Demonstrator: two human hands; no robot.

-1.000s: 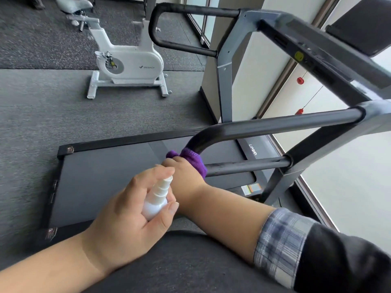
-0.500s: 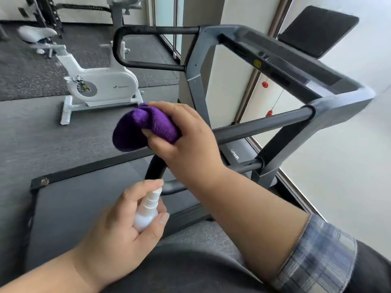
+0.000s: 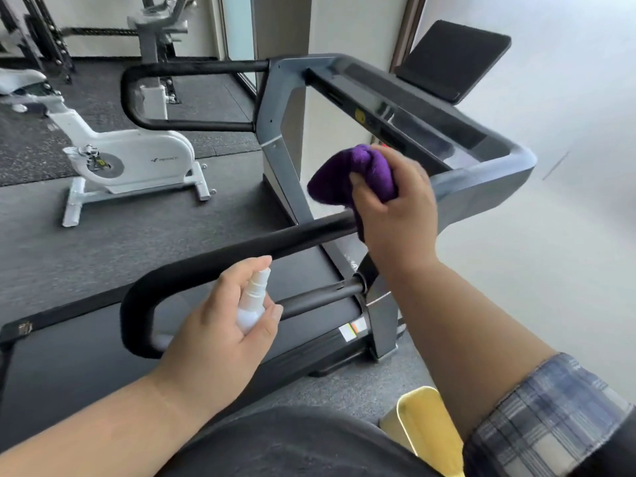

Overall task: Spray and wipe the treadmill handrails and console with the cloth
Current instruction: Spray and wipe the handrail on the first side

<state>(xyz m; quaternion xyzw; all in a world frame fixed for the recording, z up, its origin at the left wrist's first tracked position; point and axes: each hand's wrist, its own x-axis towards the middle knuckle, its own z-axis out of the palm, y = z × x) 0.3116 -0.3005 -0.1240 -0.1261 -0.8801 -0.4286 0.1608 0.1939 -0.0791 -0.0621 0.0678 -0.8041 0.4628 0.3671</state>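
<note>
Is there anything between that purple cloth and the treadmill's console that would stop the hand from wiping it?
Nothing visible. The right hand holds the purple cloth above the near handrail, and only open air lies between it and the console.

Blurred, perhaps unreadable logo, exercise bike (image 3: 137, 156)

Fuzzy purple cloth (image 3: 347, 180); matt black handrail (image 3: 241, 249) – glossy grey console (image 3: 447, 132).

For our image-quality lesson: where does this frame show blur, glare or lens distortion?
Head view: the right hand and purple cloth are slightly motion-blurred; the right background is washed out bright; the console shows reflections; the near handrail bows from wide-angle distortion.
</note>
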